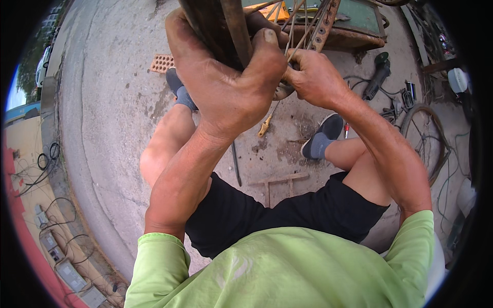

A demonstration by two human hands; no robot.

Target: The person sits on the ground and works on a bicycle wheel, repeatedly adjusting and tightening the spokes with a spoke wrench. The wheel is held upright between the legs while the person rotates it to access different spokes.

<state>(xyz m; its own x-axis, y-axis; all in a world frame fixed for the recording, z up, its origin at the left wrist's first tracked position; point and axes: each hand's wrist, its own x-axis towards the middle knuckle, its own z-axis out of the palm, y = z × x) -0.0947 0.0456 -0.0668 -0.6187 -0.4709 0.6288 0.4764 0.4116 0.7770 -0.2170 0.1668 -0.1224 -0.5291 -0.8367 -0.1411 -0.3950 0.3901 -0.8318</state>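
My left hand (221, 77) is closed around the dark, rusty rim and tyre of a wheel (215, 25) held up close to the camera. Thin metal spokes (303, 25) fan out from the rim toward the top. My right hand (316, 77) pinches one of these spokes near its base, just right of my left thumb. A small rounded metal part (284, 92) shows under my right fingers. What lies between the two hands is partly hidden by my left hand.
Concrete ground (108, 113) lies below my knees. On it are an orange brick (162, 62), a yellow-handled tool (265, 126), a thin rod (235, 164), an angle grinder (377, 77) with cables, a bare wheel hoop (426, 138) and a green rusty metal table (354, 20).
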